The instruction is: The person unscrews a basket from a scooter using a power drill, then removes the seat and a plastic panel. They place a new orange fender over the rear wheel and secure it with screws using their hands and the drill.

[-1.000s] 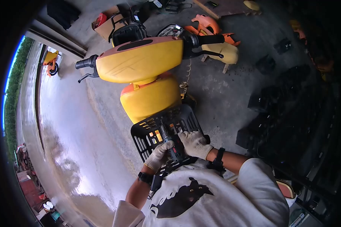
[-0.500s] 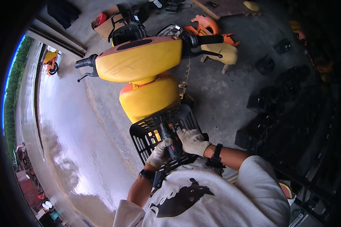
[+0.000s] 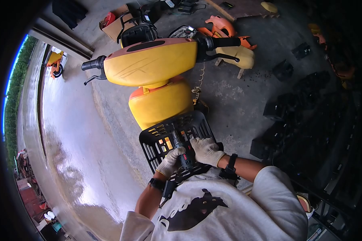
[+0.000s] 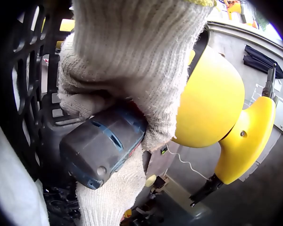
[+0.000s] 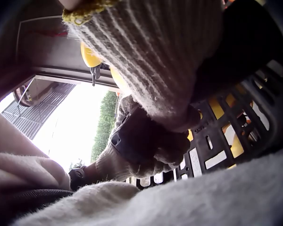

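A dark grey and blue cordless drill [image 3: 185,159] lies lengthwise over a black slotted basket [image 3: 206,126], its chuck pointing toward the yellow scooter [image 3: 161,105]. My gloved left hand [image 3: 171,161] grips the drill's body from the left. In the left wrist view, the rounded rear of the drill [image 4: 96,146] shows beneath this hand. My gloved right hand [image 3: 207,151] is wrapped round the drill's handle on the right side, which it mostly hides. The right wrist view shows both gloves close together at the drill [image 5: 137,136]. The chuck's tip is low in the basket.
The scooter's handlebar [image 3: 149,64] spans the space ahead, with a brake lever [image 3: 225,57] at right. Orange body panels [image 3: 221,26] and a pale yellow panel [image 3: 239,56] lie beyond. Black boxes [image 3: 277,106] line the right. A coiled cord [image 3: 201,76] hangs beside the scooter.
Both hands keep hold of the drill in nearly the same place. My left wrist has turned slightly since a second ago, and the head view has shifted a little.
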The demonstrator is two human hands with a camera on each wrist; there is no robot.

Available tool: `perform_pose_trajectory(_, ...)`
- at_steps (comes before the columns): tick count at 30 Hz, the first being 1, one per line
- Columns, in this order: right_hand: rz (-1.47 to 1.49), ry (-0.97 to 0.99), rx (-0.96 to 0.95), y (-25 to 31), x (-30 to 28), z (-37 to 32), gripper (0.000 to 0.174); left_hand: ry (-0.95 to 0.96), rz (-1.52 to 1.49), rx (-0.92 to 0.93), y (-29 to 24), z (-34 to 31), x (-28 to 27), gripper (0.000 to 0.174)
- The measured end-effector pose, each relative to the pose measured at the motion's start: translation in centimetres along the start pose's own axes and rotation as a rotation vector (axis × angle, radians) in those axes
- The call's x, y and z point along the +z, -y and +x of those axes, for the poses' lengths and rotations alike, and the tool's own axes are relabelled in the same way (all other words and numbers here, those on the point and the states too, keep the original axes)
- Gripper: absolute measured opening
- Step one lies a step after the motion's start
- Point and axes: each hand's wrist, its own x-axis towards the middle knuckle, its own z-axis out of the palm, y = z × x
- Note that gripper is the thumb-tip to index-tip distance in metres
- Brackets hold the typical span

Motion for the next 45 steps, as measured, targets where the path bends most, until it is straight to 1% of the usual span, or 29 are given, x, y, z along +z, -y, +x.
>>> perform_pose_trajectory(2,-0.003,-0.013,0.001,-0.1,0.6,0.1,0.028,0.019,0.009,-0.003,0.1,0.2,-0.4,0.05)
perform_pose_trajectory(5,-0.015,0.038,0.036,0.2,0.2,0.1,0.038,-0.008,0.032,0.005,0.2,0.3,-0.7,0.049)
perform_pose_trajectory(8,0.037,0.005,-0.002,0.0,0.5,0.1,0.029,-0.039,0.005,0.021,0.5,0.7,-1.0,0.043)
perform_pose_trajectory(11,0.014,-0.026,-0.011,0.0,1.0,0.0,0.028,-0.043,0.035,0.022,0.4,0.7,-1.4,0.04)
perform_pose_trajectory(17,0.022,-0.059,-0.006,0.0,1.3,-0.1,0.027,-0.062,0.05,0.017,-0.1,0.1,-0.1,0.04)
perform_pose_trajectory(20,0.023,-0.034,0.001,0.1,1.0,0.1,0.026,-0.061,0.07,0.018,-0.2,0.1,-0.3,0.045)
perform_pose_trajectory(23,0.128,0.068,0.101,0.4,0.6,0.3,0.029,-0.047,0.081,0.077,-0.6,0.2,0.5,0.048)
perform_pose_trajectory(26,0.275,0.056,0.043,-0.1,3.0,0.6,0.041,-0.138,0.4,0.018,-2.9,0.2,1.0,0.052)
perform_pose_trajectory(29,0.321,-0.049,0.005,-0.3,3.1,0.6,0.045,-0.207,0.473,0.049,-3.6,-0.4,3.1,0.039)
perform_pose_trajectory(33,0.162,-0.076,0.069,0.1,3.4,0.6,0.043,-0.278,0.412,-0.012,-3.4,-1.2,4.2,0.038)
perform_pose_trajectory(36,0.212,-0.064,0.012,-0.2,3.3,0.5,0.045,-0.254,0.42,0.008,-3.0,-0.7,2.9,0.039)
perform_pose_trajectory(39,0.137,-0.121,-0.003,0.1,3.3,0.2,0.043,-0.243,0.374,0.0,-3.0,-0.4,2.6,0.039)
perform_pose_trajectory(40,0.112,-0.137,-0.013,0.2,3.4,0.1,0.043,-0.227,0.301,-0.023,-3.1,-0.9,3.0,0.039)
perform_pose_trajectory(43,0.029,-0.141,-0.036,0.1,3.2,0.1,0.04,-0.227,0.244,-0.02,-2.3,-0.1,1.4,0.039)
perform_pose_trajectory(44,-0.007,-0.15,-0.034,-0.1,3.6,0.0,0.037,-0.202,0.222,0.014,-1.8,0.0,1.0,0.033)
perform_pose_trajectory(45,-0.049,-0.162,-0.04,-0.2,4.3,-0.1,0.035,-0.221,0.262,-0.019,-1.8,-0.7,2.0,0.034)
